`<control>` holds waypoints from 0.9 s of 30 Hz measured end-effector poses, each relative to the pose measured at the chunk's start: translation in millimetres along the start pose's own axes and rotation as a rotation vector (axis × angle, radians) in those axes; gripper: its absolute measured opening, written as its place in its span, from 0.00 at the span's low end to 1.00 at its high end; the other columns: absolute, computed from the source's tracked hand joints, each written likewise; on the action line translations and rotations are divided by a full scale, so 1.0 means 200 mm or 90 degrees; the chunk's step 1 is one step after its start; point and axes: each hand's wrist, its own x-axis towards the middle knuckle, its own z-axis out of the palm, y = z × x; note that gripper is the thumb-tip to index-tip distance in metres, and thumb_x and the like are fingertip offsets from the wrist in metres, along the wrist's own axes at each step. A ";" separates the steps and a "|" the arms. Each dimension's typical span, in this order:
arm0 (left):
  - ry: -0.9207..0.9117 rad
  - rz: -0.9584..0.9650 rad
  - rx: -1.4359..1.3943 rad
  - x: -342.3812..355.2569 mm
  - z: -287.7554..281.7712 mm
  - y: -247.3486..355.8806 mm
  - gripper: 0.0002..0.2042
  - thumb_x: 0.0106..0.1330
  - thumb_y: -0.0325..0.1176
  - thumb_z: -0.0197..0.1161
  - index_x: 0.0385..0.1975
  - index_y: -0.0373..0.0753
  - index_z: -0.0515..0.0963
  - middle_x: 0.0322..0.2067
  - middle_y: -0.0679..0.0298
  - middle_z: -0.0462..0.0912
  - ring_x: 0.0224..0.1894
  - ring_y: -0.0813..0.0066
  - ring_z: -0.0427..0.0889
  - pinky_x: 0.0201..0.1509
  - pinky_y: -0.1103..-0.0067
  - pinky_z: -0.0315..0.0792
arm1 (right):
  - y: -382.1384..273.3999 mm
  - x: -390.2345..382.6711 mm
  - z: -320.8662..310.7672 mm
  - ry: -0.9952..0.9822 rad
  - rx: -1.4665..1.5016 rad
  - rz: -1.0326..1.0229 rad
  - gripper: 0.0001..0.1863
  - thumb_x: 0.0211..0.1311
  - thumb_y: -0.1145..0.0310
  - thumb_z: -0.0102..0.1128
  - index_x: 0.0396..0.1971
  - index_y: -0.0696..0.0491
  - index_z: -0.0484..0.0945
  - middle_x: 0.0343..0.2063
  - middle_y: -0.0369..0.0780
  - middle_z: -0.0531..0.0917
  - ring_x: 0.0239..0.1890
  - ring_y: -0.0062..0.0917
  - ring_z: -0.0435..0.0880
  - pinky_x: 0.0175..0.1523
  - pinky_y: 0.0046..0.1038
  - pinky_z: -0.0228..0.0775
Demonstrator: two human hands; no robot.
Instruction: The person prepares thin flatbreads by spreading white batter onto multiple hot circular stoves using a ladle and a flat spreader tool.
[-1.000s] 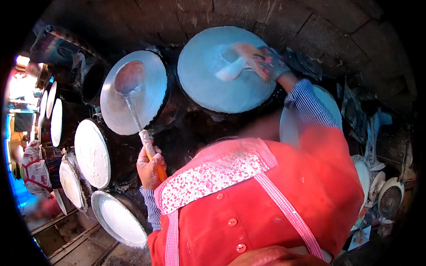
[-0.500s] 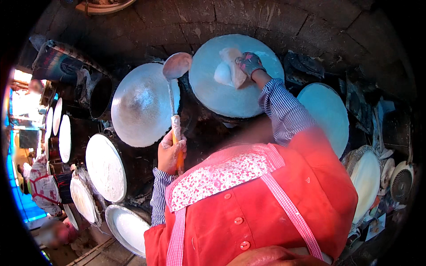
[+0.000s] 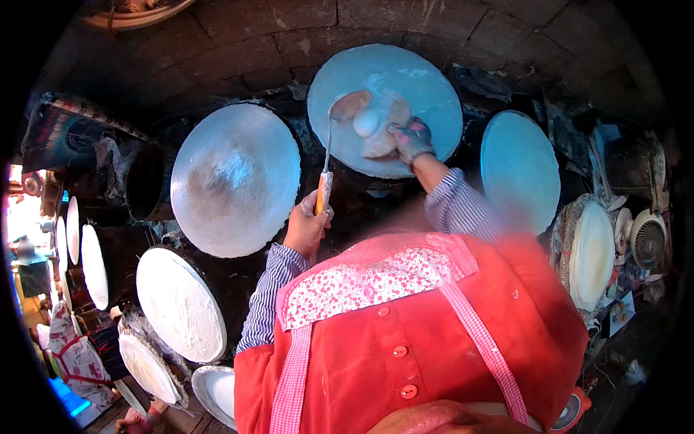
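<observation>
- One hand, the left hand (image 3: 309,226), is closed around the orange handle (image 3: 320,197) of a ladle (image 3: 351,105).
- The ladle reaches across the left edge of the large pan (image 3: 432,81), its bowl above the pan's left part; I cannot tell whether it touches.
- The gloved right hand (image 3: 412,140) is over the pan, right of its middle, with its fingers bent against a pale curved piece (image 3: 399,110); blur keeps me from telling whether it grips the piece.
- A round white lump (image 3: 366,123) shows near the pan's middle, between the ladle bowl and the glove.
- The right arm, in a striped sleeve (image 3: 461,202), comes in toward the pan's near right edge.
- Beyond the large pan's left edge is a whitish pan (image 3: 217,213) with a darker middle.
- Beyond its right edge is a bluish pan (image 3: 519,173).
- White discs (image 3: 181,304) stand at lower left, and a fan (image 3: 648,240) is at far right.
</observation>
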 end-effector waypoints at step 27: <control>-0.091 0.196 -0.743 -0.75 0.26 0.07 0.22 0.61 0.28 0.50 0.53 0.29 0.55 0.29 0.63 0.66 0.20 0.82 0.68 0.19 0.83 0.71 | -0.42 0.41 -0.09 -0.133 -0.624 -0.523 0.19 0.57 0.58 0.51 0.45 0.52 0.72 0.40 0.44 0.76 0.45 0.37 0.75 0.49 0.34 0.68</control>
